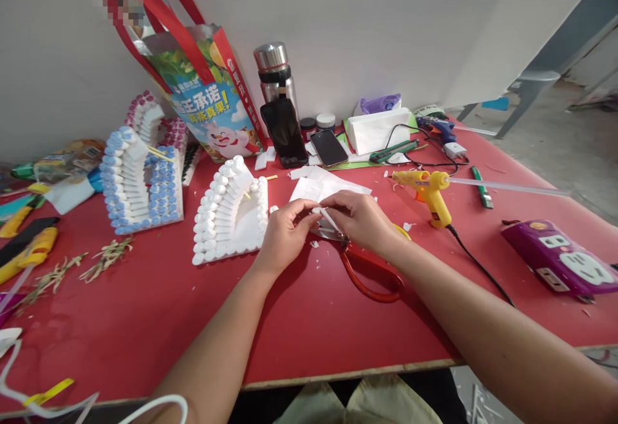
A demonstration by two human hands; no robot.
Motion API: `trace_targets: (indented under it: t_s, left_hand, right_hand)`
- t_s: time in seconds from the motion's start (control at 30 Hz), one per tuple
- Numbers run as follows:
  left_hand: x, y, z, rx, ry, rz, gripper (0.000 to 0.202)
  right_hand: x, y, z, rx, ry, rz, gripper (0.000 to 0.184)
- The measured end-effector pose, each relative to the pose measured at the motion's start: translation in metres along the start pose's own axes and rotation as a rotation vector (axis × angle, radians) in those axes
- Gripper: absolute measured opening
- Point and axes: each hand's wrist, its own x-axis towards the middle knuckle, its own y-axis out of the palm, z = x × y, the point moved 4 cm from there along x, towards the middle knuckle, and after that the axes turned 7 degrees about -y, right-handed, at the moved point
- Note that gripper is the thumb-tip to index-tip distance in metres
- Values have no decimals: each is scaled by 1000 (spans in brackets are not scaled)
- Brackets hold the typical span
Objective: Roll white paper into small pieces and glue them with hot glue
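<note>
Both my hands meet over the middle of the red table (159,308). My left hand (286,232) and my right hand (361,218) pinch a small white paper roll (324,215) between their fingertips, fingers closed on it. Red-handled scissors (369,271) lie on the table under my right wrist. A white fan-shaped model of paper rolls (230,215) stands just left of my left hand. Loose white paper sheets (323,186) lie just beyond my fingers.
A yellow glue gun (429,189) with a clear stick stands right of my hands; its cord runs toward a purple power strip (562,260). A blue-tipped roll model (140,183), a printed bag (212,99), a flask (275,76), two phones (284,131) and a tissue box (379,129) line the back. Yellow cutters (29,250) lie far left.
</note>
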Motion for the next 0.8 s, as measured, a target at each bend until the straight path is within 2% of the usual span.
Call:
trace_targets:
  t_s: [0.07,0.13,0.2,0.3,0.57,0.8]
  left_hand:
    - [0,0,-1,10,6,-4,15]
    - [0,-1,-2,24,16,-10,15]
    - [-1,0,-3,42,39,-14,15]
    - [-1,1,-6,64,77,-8,13]
    - [-1,1,-2,48,71,-25,14]
    - [-2,1,-5,130,157,-17,10]
  right_hand:
    - [0,0,-1,35,36,2,19]
    - [0,3,-6,181,164,39,21]
    - [-1,5,-9,319,291,77,30]
    - [-1,5,-10,430,374,101,41]
    - [-2,6,-6,362,277,137,48]
    - [-1,7,-4,349,226,175,49]
